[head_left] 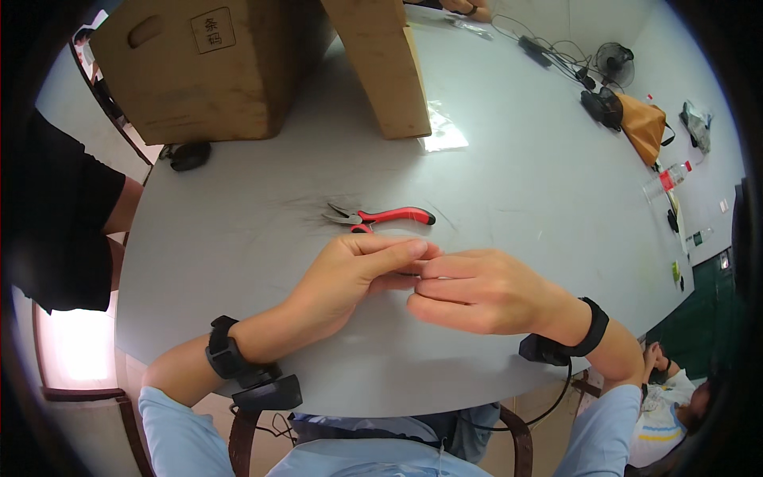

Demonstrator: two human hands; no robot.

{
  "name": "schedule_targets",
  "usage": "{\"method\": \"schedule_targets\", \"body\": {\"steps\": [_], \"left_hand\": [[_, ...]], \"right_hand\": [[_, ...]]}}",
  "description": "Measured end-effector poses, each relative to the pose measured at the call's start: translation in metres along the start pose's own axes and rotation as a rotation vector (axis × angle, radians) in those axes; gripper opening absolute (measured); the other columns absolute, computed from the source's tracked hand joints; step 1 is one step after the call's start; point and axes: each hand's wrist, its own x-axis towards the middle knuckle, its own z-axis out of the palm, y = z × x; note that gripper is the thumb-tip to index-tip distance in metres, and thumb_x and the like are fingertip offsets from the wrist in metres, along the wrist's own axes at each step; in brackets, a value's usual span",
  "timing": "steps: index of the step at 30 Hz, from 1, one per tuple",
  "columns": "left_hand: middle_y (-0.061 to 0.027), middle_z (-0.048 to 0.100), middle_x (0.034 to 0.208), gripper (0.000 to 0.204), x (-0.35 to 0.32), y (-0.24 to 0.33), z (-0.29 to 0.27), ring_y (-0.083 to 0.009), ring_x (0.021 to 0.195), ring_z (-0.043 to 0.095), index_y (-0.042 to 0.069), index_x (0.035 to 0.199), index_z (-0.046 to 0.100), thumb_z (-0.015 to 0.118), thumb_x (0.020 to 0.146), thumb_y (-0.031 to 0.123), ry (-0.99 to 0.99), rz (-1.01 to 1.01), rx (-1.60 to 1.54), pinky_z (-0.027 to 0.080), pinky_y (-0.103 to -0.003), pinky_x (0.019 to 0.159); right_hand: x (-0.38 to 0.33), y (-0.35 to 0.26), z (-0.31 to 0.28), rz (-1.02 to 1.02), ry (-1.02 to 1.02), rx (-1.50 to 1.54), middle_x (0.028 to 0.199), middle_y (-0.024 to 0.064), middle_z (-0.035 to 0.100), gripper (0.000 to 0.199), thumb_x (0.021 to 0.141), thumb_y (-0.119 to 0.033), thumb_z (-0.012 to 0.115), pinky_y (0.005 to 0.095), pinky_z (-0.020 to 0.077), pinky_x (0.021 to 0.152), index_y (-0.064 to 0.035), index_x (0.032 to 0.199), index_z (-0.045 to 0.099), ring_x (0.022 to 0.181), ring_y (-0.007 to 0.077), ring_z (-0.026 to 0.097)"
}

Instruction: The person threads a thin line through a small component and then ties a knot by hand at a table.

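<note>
Head: L hand (346, 274), R hand (477, 292) btwn pliers (397, 215) & tbl edge (373, 409).

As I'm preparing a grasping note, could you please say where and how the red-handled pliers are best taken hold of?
Probably by the upper red handle of the pliers, from the right: it is exposed and points right, while the nose points left. The lower handle is mostly hidden behind the left hand.

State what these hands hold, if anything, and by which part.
The left hand and right hand meet at the fingertips; a thin dark sliver shows between them, but its identity and gripped part cannot be told. The red-handled pliers lie unheld.
</note>
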Motion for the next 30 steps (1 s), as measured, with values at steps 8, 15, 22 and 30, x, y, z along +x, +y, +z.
{"method": "schedule_targets", "body": {"steps": [8, 15, 22, 30], "left_hand": [[-0.0097, 0.066, 0.095, 0.029, -0.001, 0.009, -0.006, -0.0143, 0.088, 0.06, -0.001, 0.102, 0.065, 0.06, 0.087, 0.024, 0.098, 0.154, 0.096, 0.047, -0.027, 0.08], [-0.0067, 0.067, 0.093, 0.025, -0.004, 0.017, -0.01, -0.0099, 0.073, 0.056, 0.002, 0.1, 0.067, 0.061, 0.087, 0.022, 0.122, 0.187, 0.215, 0.048, -0.025, 0.073], [-0.0074, 0.067, 0.092, 0.024, -0.007, 0.013, -0.008, -0.0096, 0.069, 0.058, 0.001, 0.101, 0.066, 0.062, 0.086, 0.019, 0.073, 0.14, 0.143, 0.051, -0.024, 0.065], [-0.0116, 0.066, 0.094, 0.025, -0.011, 0.016, -0.008, -0.0118, 0.073, 0.06, -0.002, 0.101, 0.064, 0.056, 0.089, 0.018, 0.1, 0.177, 0.103, 0.051, -0.026, 0.065]], "right_hand": [[-0.008, -0.001, 0.001, 0.091, -0.124, 0.019, 0.066, 0.0045, 0.046, 0.013, 0.066, -0.005, 0.059, 0.029, 0.0468, 0.057, -0.005, 0.07, 0.046, 0.067, 0.0194, 0.051], [-0.014, -0.001, 0.003, 0.13, -0.08, 0.029, 0.07, 0.0043, 0.05, 0.012, 0.067, -0.005, 0.058, 0.0289, 0.047, 0.058, -0.0046, 0.071, 0.047, 0.069, 0.0187, 0.052], [-0.006, -0.005, 0.002, 0.086, -0.092, 0.011, 0.07, 0.004, 0.049, 0.011, 0.067, -0.006, 0.058, 0.028, 0.0472, 0.059, -0.0053, 0.071, 0.047, 0.07, 0.0181, 0.052], [-0.008, -0.005, 0.009, 0.113, -0.176, 0.089, 0.07, 0.0046, 0.05, 0.011, 0.067, -0.006, 0.057, 0.0291, 0.0471, 0.058, -0.0062, 0.072, 0.047, 0.07, 0.0194, 0.052]]}}
